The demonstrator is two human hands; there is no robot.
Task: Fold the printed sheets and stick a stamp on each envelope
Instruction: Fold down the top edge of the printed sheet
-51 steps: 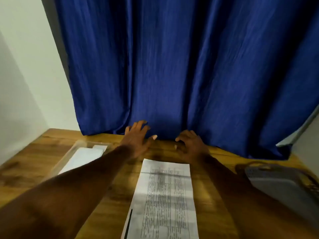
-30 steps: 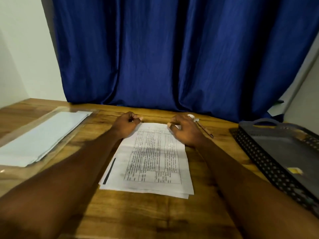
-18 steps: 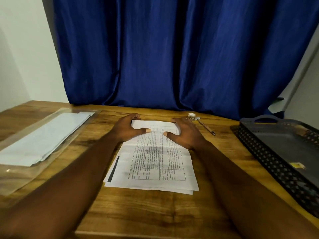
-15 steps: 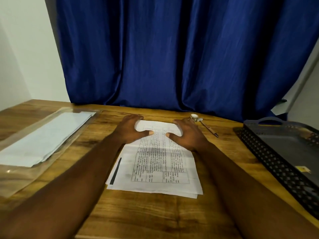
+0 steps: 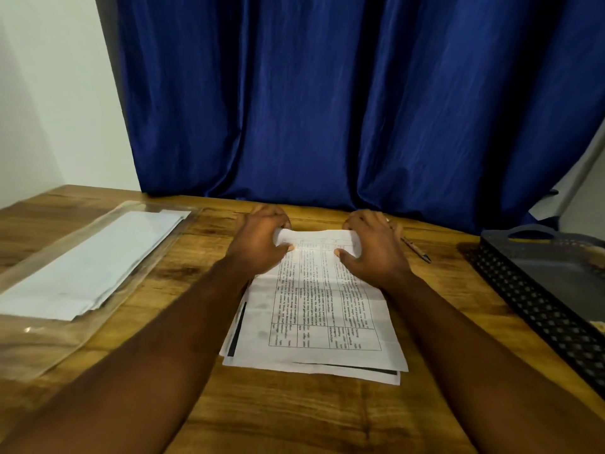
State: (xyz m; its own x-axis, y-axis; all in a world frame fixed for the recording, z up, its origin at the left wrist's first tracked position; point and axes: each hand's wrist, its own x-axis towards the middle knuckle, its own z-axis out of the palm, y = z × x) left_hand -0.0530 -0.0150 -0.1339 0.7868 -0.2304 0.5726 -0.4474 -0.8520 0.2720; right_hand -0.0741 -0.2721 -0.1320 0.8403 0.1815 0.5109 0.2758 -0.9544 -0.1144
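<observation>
On the wooden counter (image 5: 294,417) a small stack of printed sheets (image 5: 322,322) lay at the centre, its long side running from near to far, the top sheet bearing a ruled table of text. Both hands worked at the far edge of that top sheet. The left hand (image 5: 262,244) gripped the far left corner, its fingers (image 5: 271,214) curled over the lifted edge and the thumb pressed on the printed face. The right hand (image 5: 373,250) gripped the far right corner in the same way, fingers (image 5: 366,219) wrapped over the raised paper and the thumb on top. Between the two hands the far edge stood curled up off the stack and bent toward the near side; the rest of the sheet lay flat. Lower sheets showed at the near and left margins, one with a dark bar along its edge.

To the left a clear plastic sleeve (image 5: 75,326) held white envelopes (image 5: 98,263) lying flat. Just right of the right hand a pen (image 5: 415,250) lay on the counter. At the far right stood a dark perforated tray (image 5: 537,309). A blue curtain (image 5: 327,99) hung behind the counter
</observation>
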